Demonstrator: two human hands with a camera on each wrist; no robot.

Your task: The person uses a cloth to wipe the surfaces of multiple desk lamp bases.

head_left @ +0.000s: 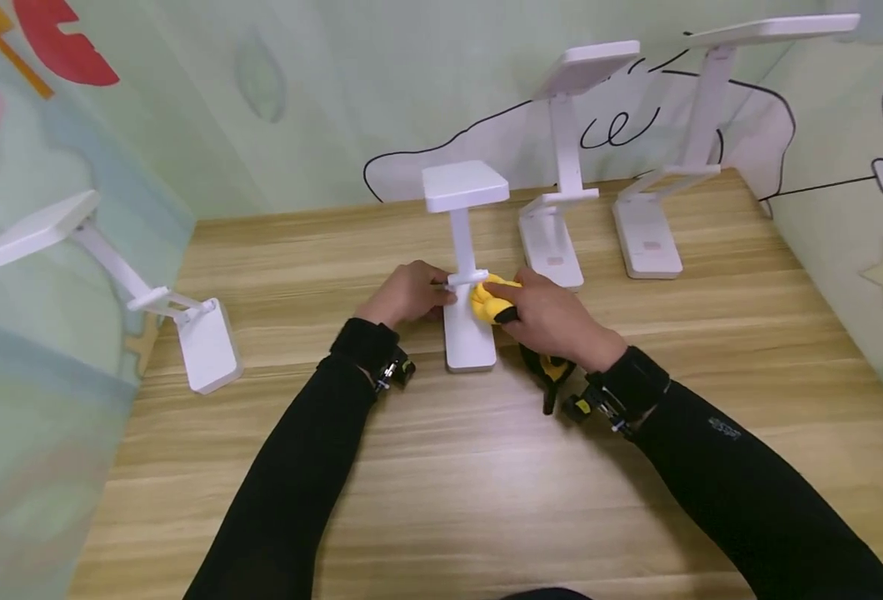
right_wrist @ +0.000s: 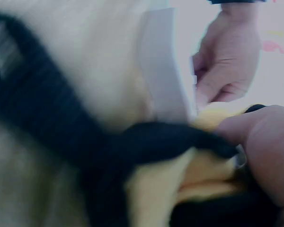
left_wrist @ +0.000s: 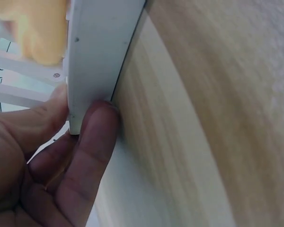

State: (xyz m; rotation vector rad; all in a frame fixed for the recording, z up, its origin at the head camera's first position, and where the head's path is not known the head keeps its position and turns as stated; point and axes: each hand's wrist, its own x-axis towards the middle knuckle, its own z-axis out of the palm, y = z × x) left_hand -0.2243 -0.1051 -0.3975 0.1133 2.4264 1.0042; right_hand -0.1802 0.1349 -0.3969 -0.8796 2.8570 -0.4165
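A white folding desk lamp [head_left: 470,340] stands in the middle of the table, its flat head raised at the back. At the far left corner of its base, my left hand [head_left: 407,293] pinches the edge between thumb and fingers; the left wrist view shows the thumb on top of the base [left_wrist: 99,52] and a fingertip at its lower edge. My right hand [head_left: 554,315] grips a bunched yellow cloth [head_left: 490,302] with black edging against the lamp near its hinge. A black-and-yellow end of the cloth hangs below that hand. The right wrist view is blurred.
Two more white lamps stand behind to the right, one nearer [head_left: 552,246] and one farther [head_left: 647,237]. Another white lamp [head_left: 211,346] stands at the left edge. Patterned walls [head_left: 299,100] border the wooden table [head_left: 441,500] at the back and sides.
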